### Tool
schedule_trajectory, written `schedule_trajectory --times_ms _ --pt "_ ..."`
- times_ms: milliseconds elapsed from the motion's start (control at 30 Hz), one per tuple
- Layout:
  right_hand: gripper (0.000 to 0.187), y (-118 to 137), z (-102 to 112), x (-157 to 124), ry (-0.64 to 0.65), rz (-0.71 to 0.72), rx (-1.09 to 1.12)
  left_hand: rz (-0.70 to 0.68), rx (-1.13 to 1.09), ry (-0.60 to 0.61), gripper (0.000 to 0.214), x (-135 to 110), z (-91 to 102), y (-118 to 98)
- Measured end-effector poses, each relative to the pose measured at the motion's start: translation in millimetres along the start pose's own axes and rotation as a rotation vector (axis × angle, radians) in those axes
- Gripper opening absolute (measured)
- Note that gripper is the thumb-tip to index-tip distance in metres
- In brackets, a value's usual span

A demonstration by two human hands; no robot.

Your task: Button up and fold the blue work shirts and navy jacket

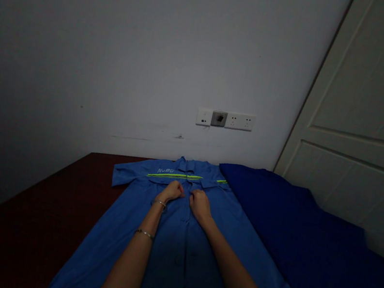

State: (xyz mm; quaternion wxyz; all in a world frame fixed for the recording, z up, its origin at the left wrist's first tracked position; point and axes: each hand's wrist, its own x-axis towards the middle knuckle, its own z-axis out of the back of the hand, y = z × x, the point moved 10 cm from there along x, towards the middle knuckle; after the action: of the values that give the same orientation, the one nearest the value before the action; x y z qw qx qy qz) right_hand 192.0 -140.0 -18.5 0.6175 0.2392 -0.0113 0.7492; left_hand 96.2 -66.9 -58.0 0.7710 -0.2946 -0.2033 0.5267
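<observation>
A blue work shirt (233,249) with a yellow-green stripe across the chest lies flat, front up, collar towards the wall. My left hand (171,191) and my right hand (199,202) rest close together on the shirt's button placket just below the stripe. Both hands have their fingers curled and pinched on the placket fabric. Two thin bracelets ring my left forearm.
The shirt lies on a dark red surface (35,221). A darker blue cloth (309,232) spreads to the right of it. A grey wall with a row of sockets (225,119) stands behind, and a white panelled door (372,120) at the right.
</observation>
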Motion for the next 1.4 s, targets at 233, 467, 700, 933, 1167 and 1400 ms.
schedule_trajectory --times_ms 233,467,700,933,1167,1400 --pt "0.033 -24.2 -0.7 1.9 -0.095 -0.115 0.32 -0.044 -0.276 -0.214 0.014 -16.6 12.8 -1.8" --pt "0.029 -33.2 9.3 -0.4 -0.28 -0.121 0.629 -0.219 -0.01 -0.371 0.009 -40.4 22.7 -34.0" --pt "0.027 -48.3 2.4 0.6 -0.358 -0.145 0.896 -0.335 0.136 -0.375 0.013 -56.9 10.4 -48.3" --pt "0.024 -52.8 -10.3 5.7 -0.296 -0.147 1.025 -0.308 0.072 -0.348 0.014 -46.4 9.1 -37.8" --pt "0.024 -52.0 -9.6 5.2 -0.276 -0.137 0.966 -0.322 0.168 -0.317 0.012 -42.6 6.2 -34.5" --pt "0.024 -39.6 4.2 0.2 -0.245 -0.054 0.804 -0.379 0.302 -0.38 0.015 -54.4 9.3 -52.1"
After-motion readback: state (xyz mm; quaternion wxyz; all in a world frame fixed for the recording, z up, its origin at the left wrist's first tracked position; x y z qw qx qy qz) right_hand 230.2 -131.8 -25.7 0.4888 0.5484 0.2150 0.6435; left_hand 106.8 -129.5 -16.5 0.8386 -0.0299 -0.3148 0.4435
